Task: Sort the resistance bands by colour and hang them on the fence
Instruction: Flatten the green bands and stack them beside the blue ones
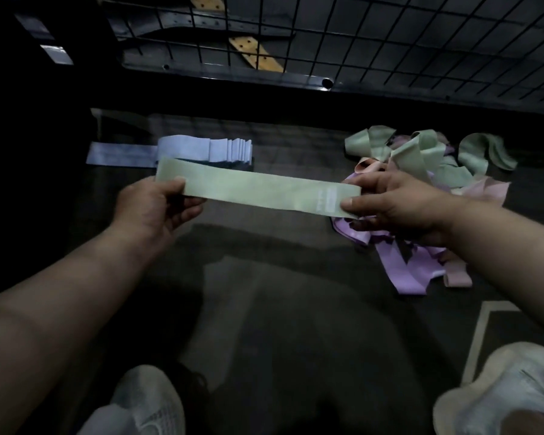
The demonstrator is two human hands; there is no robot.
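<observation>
A pale green resistance band (258, 188) is stretched flat between my two hands above the dark floor. My left hand (153, 207) pinches its left end and my right hand (396, 207) pinches its right end near a white label. Behind it lies a neat stack of light blue bands (201, 150). To the right sits a loose pile of green (421, 152), purple (405, 274) and pink bands (481, 191). The black wire fence (390, 42) runs along the top.
My two white shoes, left (145, 403) and right (509, 390), stand at the bottom. A white line (478, 337) marks the floor at lower right. Behind the fence mesh lie black and tan perforated straps (255, 53). The far left is dark.
</observation>
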